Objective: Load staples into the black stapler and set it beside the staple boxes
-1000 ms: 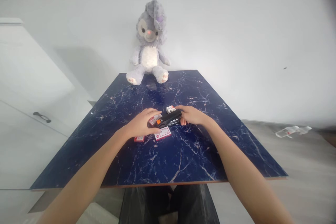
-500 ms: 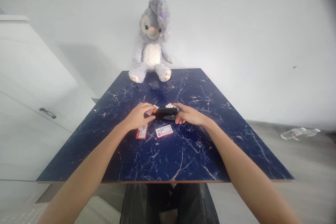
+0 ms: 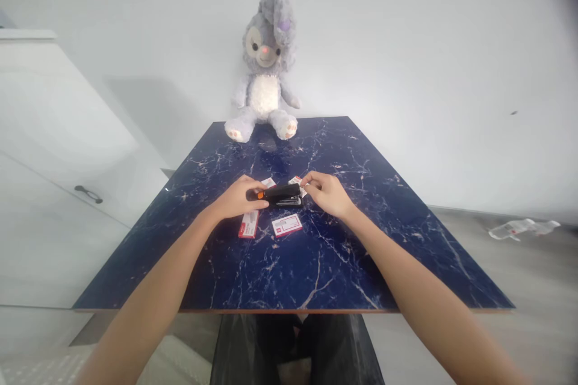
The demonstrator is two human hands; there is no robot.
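Observation:
A black stapler (image 3: pixel 280 195) with an orange end lies on the dark blue marbled table (image 3: pixel 316 264). My left hand (image 3: pixel 235 200) is closed on its left, orange end. My right hand (image 3: pixel 329 192) has its fingers curled, and thumb and forefinger pinch a small red-and-white box (image 3: pixel 297 180) just behind the stapler's right end. Another such box (image 3: pixel 270 182) shows behind the stapler. Two more lie in front of it: one on edge (image 3: pixel 249 225) under my left hand, one flat (image 3: pixel 286 224).
A grey plush rabbit (image 3: pixel 265 72) sits at the table's far edge against the white wall. A white cabinet with a dark handle (image 3: pixel 88 194) stands to the left. A crumpled clear wrapper (image 3: pixel 524 227) lies on the floor at right. My dark-trousered legs (image 3: pixel 293 349) are under the table.
My right hand has come off the stapler's right end and moved to the small box behind it. The stapler has settled flat on the table, and the view has shifted slightly.

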